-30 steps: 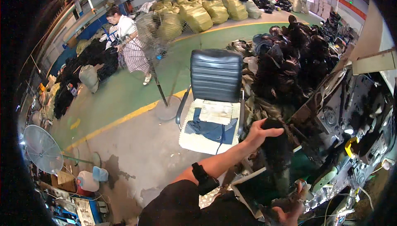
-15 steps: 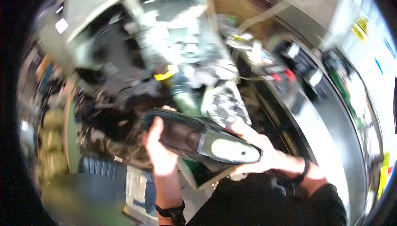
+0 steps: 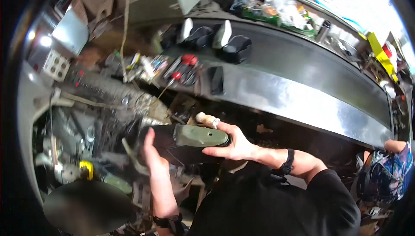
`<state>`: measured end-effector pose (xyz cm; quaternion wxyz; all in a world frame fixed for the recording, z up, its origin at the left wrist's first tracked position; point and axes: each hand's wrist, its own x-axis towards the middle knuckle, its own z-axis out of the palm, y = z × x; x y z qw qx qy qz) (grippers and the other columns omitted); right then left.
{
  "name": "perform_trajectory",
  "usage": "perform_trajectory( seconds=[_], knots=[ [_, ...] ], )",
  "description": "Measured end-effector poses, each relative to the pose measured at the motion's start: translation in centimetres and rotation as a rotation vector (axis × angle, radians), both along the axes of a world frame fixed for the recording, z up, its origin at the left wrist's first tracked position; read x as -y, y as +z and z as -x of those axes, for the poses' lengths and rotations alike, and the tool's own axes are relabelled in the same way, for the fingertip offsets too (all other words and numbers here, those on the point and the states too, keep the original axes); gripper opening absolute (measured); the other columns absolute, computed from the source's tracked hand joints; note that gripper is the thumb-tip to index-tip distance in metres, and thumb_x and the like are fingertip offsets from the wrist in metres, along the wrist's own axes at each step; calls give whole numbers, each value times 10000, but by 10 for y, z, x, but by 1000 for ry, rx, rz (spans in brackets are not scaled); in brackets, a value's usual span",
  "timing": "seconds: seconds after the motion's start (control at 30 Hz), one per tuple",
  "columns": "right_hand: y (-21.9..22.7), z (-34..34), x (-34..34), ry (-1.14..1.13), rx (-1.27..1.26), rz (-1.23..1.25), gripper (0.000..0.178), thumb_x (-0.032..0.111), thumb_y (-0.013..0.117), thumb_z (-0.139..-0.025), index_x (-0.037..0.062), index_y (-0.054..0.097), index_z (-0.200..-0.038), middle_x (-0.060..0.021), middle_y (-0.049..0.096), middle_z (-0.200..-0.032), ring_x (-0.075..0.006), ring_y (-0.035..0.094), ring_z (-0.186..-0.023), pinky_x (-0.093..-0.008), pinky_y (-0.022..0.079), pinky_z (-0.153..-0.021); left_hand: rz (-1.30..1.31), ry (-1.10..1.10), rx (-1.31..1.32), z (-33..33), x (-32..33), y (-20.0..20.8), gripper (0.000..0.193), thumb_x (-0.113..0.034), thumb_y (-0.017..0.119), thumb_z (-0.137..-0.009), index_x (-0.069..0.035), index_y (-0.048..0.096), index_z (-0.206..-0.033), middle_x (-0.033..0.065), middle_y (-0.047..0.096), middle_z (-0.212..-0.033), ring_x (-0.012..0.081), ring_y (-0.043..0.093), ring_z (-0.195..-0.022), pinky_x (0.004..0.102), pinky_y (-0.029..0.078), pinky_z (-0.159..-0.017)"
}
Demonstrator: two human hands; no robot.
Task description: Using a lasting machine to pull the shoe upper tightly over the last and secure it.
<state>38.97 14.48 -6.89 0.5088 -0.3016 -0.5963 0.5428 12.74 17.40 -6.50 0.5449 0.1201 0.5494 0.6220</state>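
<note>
Between my two hands is a black shoe upper on a green shoe last, held level, with a small hole near the end of its smooth green face. My left hand grips the dark end, its thumb up along the side and its other fingers hidden behind. Around the green end closes my right hand, thumb on the near side and forefinger on the far side. One finger of that hand wears a pale wrapping. The dark end is blurred and merges with the background.
Beyond runs a long metal conveyor carrying two black shoe uppers with white tops. On its near ledge lie a dark flat block and red-handled tools. Machinery stands left; a person in floral clothing is at right.
My view has swung right, bringing the conveyor across in front of me. Both hands keep their hold on the shoe upper and last, which now look more level.
</note>
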Motion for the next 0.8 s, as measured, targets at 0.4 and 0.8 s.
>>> perform_trajectory(
  seconds=[0.4,0.8],
  knots=[
    [-176,-501,-58,-952,-765,627,290,230,734,-874,114,636,-1121,-53,662,-1038,-219,650,-919,-398,572,-772,147,-667,-205,-149,-43,-111,471,-212,662,-996,40,534,-1372,188,641,-1288,288,633,-1206,396,502,-1046],
    [-270,-548,-157,-1364,-479,412,588,-10,619,-925,100,393,-1456,-205,699,-966,-243,691,-696,-317,575,-590,404,-390,-426,-137,-37,-129,422,-241,693,-979,-10,594,-1319,151,664,-1254,251,674,-1110,349,537,-956]
  ],
)
